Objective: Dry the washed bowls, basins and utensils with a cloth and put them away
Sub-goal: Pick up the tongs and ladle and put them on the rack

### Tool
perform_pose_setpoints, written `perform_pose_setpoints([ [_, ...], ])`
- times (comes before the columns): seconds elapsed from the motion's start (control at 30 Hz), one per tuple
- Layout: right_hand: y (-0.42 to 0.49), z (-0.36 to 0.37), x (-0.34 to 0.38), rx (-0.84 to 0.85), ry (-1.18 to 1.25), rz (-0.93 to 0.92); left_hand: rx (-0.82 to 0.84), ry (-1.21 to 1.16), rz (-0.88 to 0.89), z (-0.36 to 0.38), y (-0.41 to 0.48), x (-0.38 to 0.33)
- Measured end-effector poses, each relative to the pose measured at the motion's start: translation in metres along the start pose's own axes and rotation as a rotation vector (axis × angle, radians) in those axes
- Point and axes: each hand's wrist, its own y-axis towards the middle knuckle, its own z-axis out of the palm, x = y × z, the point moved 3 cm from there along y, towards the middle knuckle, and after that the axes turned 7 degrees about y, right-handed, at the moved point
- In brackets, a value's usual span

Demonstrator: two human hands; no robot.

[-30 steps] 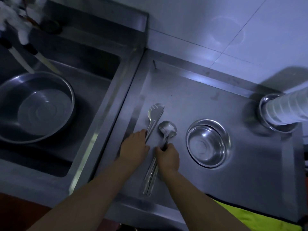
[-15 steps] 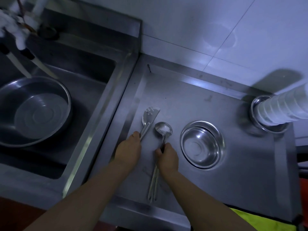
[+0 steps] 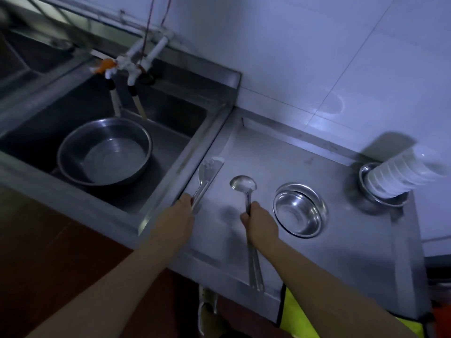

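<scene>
My right hand (image 3: 260,224) grips the handle of a steel ladle (image 3: 243,184), whose bowl faces up over the steel counter (image 3: 341,240). Its long handle runs back under my wrist to the counter's front edge. My left hand (image 3: 179,215) grips the handles of a slotted spoon and a spatula (image 3: 208,170), held together at the counter's left edge. A small steel bowl (image 3: 299,209) stands right of the ladle. A large steel basin (image 3: 105,151) sits in the sink (image 3: 36,132).
A stack of white bowls (image 3: 405,172) leans in a steel bowl at the counter's back right. Two taps (image 3: 129,76) hang over the sink's back. A tiled wall (image 3: 317,57) rises behind. Yellow cloth (image 3: 300,313) shows below the counter's front edge.
My hands have drawn apart: the left carried the slotted spoon and spatula toward the counter's left edge, the right kept the ladle. The camera tilted up and left, showing the taps.
</scene>
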Motion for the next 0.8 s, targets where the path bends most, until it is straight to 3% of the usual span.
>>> perform_pose_setpoints([
  [0.3, -0.109, 0.002, 0.024, -0.036, -0.217, -0.244, -0.261, 0.024, -0.133, -0.047, -0.163, 0.066],
  [0.47, -0.155, 0.003, 0.028, 0.0, -0.35, -0.373, -0.241, 0.067, -0.285, -0.055, -0.238, 0.077],
  [0.8, -0.219, -0.002, 0.0, 0.102, -0.469, -0.683, -0.376, 0.088, -0.57, -0.039, -0.375, 0.031],
])
